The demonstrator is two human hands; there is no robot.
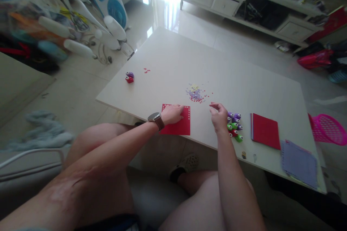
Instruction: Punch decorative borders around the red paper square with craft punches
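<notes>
"So, what're the fingers doing?"

"L hand point(172, 113) is lying on the red sheet point(177, 128), fingers stretching out close together, gripping nothing I'm seeing. R hand point(219, 115) is hovering over the table point(257, 90), thumb & fingers curling toward each other w/ a narrow gap; can't tell if they're holding anything tiny."

"And the sheet?"

"It's lying flat at the table's near edge, in front of the person. Looking like paper or thin card: v. light, bendy, prob. sliding easily on that smooth top. Small holes are running along the far edge & partway down the right, so I'm guessing those strips are weakest. I'm favouring a flat palm on the solid middle, or a pinch at the unpunched near edge."

"Counts, pls?"

"1 sheet under the hand. 1 confetti heap point(195, 94) lying just beyond, yellow, lilac & red, too many bits to count. By the R wrist, approx. 10 eyed punches point(234, 125) are showing, purple, green & red; the arm may be hiding more. Near those, 1 gold trinket point(244, 155) & 1 clear bit point(255, 157). Off left, 2 more: 1 purple punch point(130, 74) touching 1 red punch point(129, 79), w/ approx. 5 red scraps point(146, 70) lying near."

"Far right?"

"1 red-topped stack point(265, 130), 1 lilac batch point(299, 162), no. of sheets unclear, & 1 pink basket point(329, 130) standing past the table's end."
</notes>
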